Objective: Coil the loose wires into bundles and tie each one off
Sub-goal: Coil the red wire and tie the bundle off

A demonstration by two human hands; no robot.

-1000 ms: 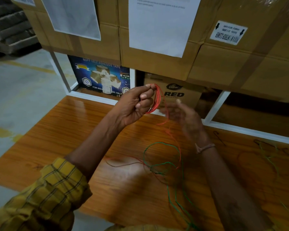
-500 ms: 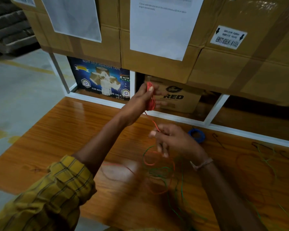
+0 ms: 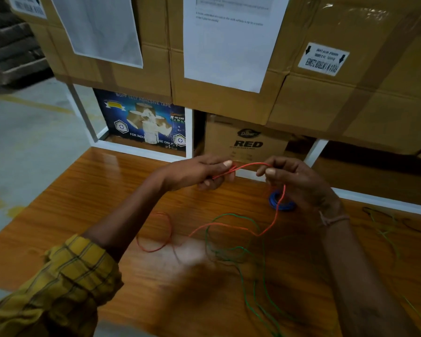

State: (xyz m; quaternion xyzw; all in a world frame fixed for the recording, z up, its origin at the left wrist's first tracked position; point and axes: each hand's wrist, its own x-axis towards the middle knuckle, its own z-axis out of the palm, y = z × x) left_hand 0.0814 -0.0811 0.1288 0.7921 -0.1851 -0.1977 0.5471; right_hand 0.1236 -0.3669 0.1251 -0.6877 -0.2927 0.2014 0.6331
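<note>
The red wire, thin, light and springy by the look of it, runs from the left hand pinching its coil to the right hand pinching the strand above the counter's far edge, best gripped close to the coil lest it unwind.

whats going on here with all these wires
A person is coiling a red wire over a wooden table. The left hand grips the coiled part, and the right hand pinches the strand running from it. The rest trails loose on the table beside a green wire. A blue coil lies finished behind.
</note>
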